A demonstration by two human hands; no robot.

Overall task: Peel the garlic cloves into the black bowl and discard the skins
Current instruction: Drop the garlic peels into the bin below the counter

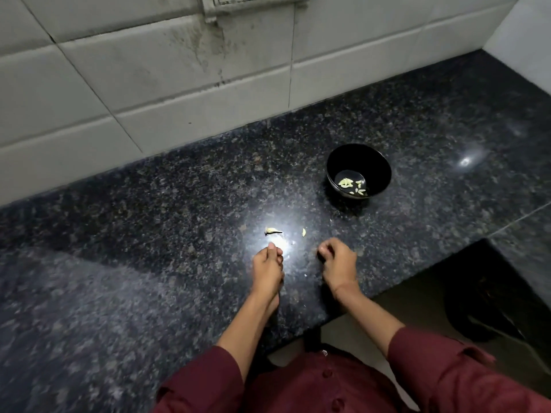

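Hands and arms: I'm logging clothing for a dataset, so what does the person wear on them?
The left hand and the right hand are bare: no gloves, and no rings that I can make out. The forearms are uncovered. The left sleeve and right sleeve are dark maroon cloth, pushed up near the elbows, part of a matching buttoned shirt.

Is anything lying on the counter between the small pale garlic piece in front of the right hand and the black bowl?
Nothing visible: only bare dark speckled stone counter separates the small pale garlic piece from the round black bowl.
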